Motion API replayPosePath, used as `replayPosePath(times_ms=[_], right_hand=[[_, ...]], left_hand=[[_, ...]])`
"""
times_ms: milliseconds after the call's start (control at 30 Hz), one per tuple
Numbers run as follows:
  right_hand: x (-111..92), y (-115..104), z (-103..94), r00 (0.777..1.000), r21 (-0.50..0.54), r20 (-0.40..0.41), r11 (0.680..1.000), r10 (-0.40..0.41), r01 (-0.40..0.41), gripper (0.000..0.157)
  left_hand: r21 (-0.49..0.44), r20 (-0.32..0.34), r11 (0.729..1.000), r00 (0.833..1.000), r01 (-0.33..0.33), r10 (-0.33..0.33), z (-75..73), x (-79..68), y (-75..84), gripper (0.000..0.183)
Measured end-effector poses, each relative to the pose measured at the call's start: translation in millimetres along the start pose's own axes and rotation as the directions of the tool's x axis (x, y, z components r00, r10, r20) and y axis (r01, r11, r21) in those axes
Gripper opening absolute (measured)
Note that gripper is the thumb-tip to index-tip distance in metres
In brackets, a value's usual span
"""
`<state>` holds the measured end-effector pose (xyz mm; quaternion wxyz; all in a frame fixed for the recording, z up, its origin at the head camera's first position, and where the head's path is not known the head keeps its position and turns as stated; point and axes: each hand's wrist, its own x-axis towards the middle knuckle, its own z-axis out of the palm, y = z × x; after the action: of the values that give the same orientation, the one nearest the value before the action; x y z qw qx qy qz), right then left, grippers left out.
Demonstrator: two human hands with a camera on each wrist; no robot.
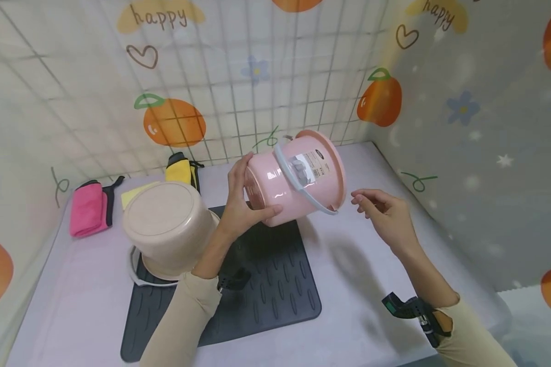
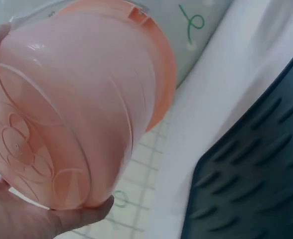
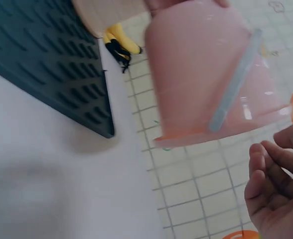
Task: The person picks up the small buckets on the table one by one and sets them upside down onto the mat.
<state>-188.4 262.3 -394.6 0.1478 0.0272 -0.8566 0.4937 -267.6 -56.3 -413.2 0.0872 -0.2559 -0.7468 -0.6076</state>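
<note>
A pink bucket [image 1: 275, 176] with a pale grey handle [image 1: 298, 181] and a printed label is held up tilted, its mouth toward the right. My left hand [image 1: 241, 204] grips it round the base, thumb in front and fingers behind. In the left wrist view the moulded base of the bucket [image 2: 22, 144] faces the camera. My right hand [image 1: 385, 216] is just right of the bucket's rim, apart from it, with loosely bent fingers and nothing visible in them. The right wrist view shows the right hand's fingers [image 3: 266, 174] below the rim.
A beige bucket [image 1: 165, 219] stands upside down at the left, partly on a dark ribbed mat [image 1: 275, 285]. Behind it lie a folded pink cloth [image 1: 88, 211], a yellow and black item [image 1: 179, 171] and something pale yellow [image 1: 133, 193]. A patterned curtain surrounds the table.
</note>
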Motion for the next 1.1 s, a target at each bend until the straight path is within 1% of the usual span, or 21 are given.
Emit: replayPosePath(times_ms=[100, 200, 267, 333, 433, 467, 533, 667, 733, 800, 867, 933, 967, 1000, 1100], right_hand=[[-10.1, 5.4, 8.6, 0.996, -0.078, 0.035, 0.994, -0.08, 0.083, 0.022], [-18.6, 9.4, 21.0, 0.979, -0.112, 0.094, 0.975, -0.18, 0.19, 0.014], [-23.8, 11.4, 30.6, 0.956, -0.101, 0.146, 0.957, -0.256, 0.272, 0.013], [-29.2, 12.5, 40.1, 0.925, -0.081, 0.204, 0.936, -0.319, 0.341, 0.016], [-38.5, 13.5, 52.3, 0.877, -0.053, 0.29, 0.908, -0.383, 0.414, 0.02], [-41.9, 13.8, 55.7, 0.864, -0.046, 0.316, 0.903, -0.393, 0.427, 0.02], [-49.2, 15.4, 62.1, 0.844, -0.045, 0.367, 0.898, -0.392, 0.437, 0.021], [-63.7, 20.3, 73.8, 0.809, -0.038, 0.463, 0.903, -0.363, 0.428, 0.022], [-71.3, 23.2, 79.3, 0.787, -0.04, 0.509, 0.904, -0.349, 0.427, 0.023], [-79.0, 26.4, 84.1, 0.761, -0.038, 0.552, 0.901, -0.342, 0.432, 0.025], [-86.7, 29.8, 88.6, 0.735, -0.047, 0.589, 0.894, -0.335, 0.445, 0.026], [-93.6, 32.7, 92.5, 0.717, -0.057, 0.616, 0.89, -0.326, 0.453, 0.027], [-96.8, 34.0, 94.3, 0.713, -0.061, 0.622, 0.888, -0.324, 0.457, 0.027], [-99.4, 35.0, 95.9, 0.714, -0.068, 0.623, 0.887, -0.32, 0.457, 0.028], [-104.6, 38.4, 100.3, 0.729, -0.085, 0.607, 0.886, -0.317, 0.456, 0.029]], left_hand=[[0.09, -0.028, 0.996, 0.999, -0.022, 0.024, -8.4, -0.8, 12.9, 0.111], [0.162, -0.047, 0.986, 0.998, -0.024, 0.032, -15.5, -0.9, 25.0, 0.111], [0.2, -0.053, 0.98, 0.998, -0.007, 0.017, -20.3, -1.0, 32.5, 0.111], [0.247, -0.056, 0.969, 0.998, 0.014, 0.0, -25.4, -1.6, 40.3, 0.111], [0.302, -0.044, 0.952, 0.999, 0.039, -0.027, -32.1, -2.5, 51.8, 0.112], [0.316, -0.038, 0.948, 0.999, 0.043, -0.033, -33.9, -2.7, 55.5, 0.112], [0.345, -0.019, 0.938, 0.999, 0.047, -0.043, -36.8, -2.5, 63.0, 0.113], [0.379, 0.021, 0.925, 0.999, 0.034, -0.046, -39.8, 0.5, 75.0, 0.113], [0.398, 0.038, 0.917, 0.998, 0.026, -0.045, -41.0, 2.6, 78.4, 0.112], [0.42, 0.052, 0.907, 0.997, 0.028, -0.055, -42.2, 4.4, 80.4, 0.112], [0.439, 0.062, 0.897, 0.995, 0.044, -0.079, -44.0, 4.9, 81.5, 0.112], [0.453, 0.072, 0.889, 0.991, 0.065, -0.11, -46.3, 4.5, 82.1, 0.112], [0.459, 0.077, 0.885, 0.989, 0.076, -0.125, -47.6, 4.1, 82.4, 0.112], [0.462, 0.083, 0.883, 0.986, 0.087, -0.141, -48.8, 3.8, 83.1, 0.112], [0.475, 0.1, 0.874, 0.98, 0.107, -0.175, -51.3, 3.8, 84.8, 0.111]])
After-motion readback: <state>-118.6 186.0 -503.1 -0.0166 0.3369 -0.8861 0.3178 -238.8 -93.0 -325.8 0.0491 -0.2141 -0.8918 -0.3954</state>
